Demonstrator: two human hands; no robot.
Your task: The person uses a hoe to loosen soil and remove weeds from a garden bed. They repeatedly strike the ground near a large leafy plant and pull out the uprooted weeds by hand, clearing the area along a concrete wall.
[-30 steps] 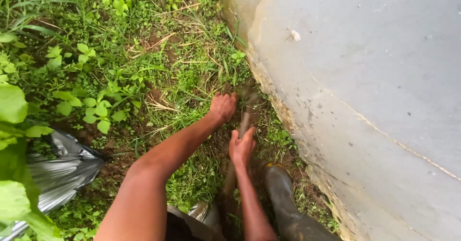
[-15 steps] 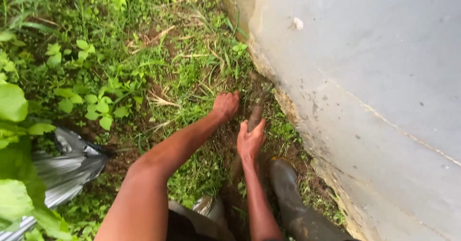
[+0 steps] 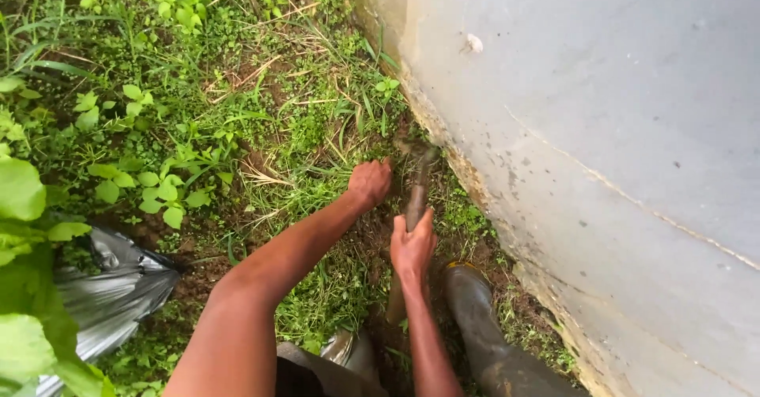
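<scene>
While the right hand [image 3: 412, 243] grips the muddy tool handle [image 3: 416, 195], the left hand [image 3: 370, 182] clutches weeds [image 3: 317, 163] by the wall [image 3: 602, 128], plenty left uncleared.

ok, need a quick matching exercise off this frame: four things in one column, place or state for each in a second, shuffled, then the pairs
Things:
1. left hand
2. right hand
3. black plastic bag
4. rubber boot

Places or states:
A. lying crumpled at the lower left, partly under big green leaves
B. standing on the soil at the foot of the grey wall
C. closed around the muddy tool handle
D. down in the grass, left of the handle

Pairs: 1-D, 2-C, 3-A, 4-B
</scene>
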